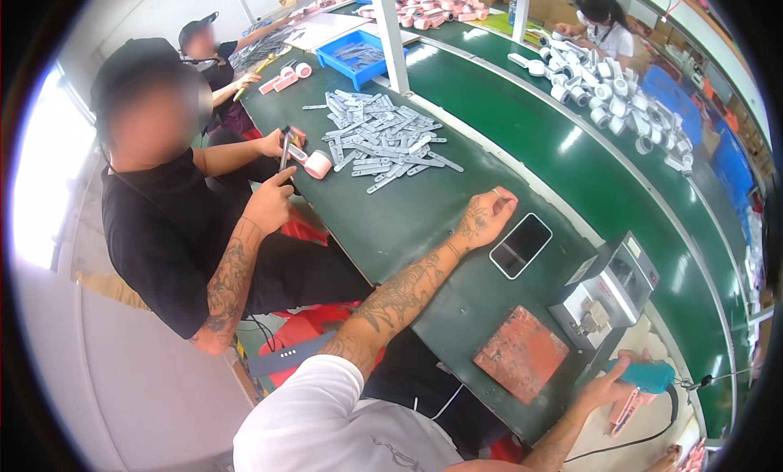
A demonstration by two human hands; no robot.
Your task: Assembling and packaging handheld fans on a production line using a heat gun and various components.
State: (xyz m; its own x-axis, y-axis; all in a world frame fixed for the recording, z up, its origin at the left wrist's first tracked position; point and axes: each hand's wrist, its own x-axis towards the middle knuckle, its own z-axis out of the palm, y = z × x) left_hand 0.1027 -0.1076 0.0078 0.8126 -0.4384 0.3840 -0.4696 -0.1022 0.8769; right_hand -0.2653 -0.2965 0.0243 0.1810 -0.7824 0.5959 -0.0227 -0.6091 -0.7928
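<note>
My left hand [487, 217] lies on the green bench with its fingers loosely curled in, nothing seen in them. Close beside it is a phone [521, 245] with a white rim and dark screen. At the lower right my right hand [605, 386] grips a teal corded tool [650, 377]; some of its fingers are hidden. Just under the tool is a pink part [626, 410]. Between my hands lies a worn reddish square block [522, 354]. Beyond it stands a grey boxy machine [608, 293] with a metal fixture.
A pile of grey strips [379, 138] is on the bench to the left. A co-worker in black [175, 219] holds a pink-and-white device [316, 164]. A blue tray [356, 56] sits beyond. The green conveyor [563, 154] carries white devices [620, 97]. A post [388, 36] rises beside the bench.
</note>
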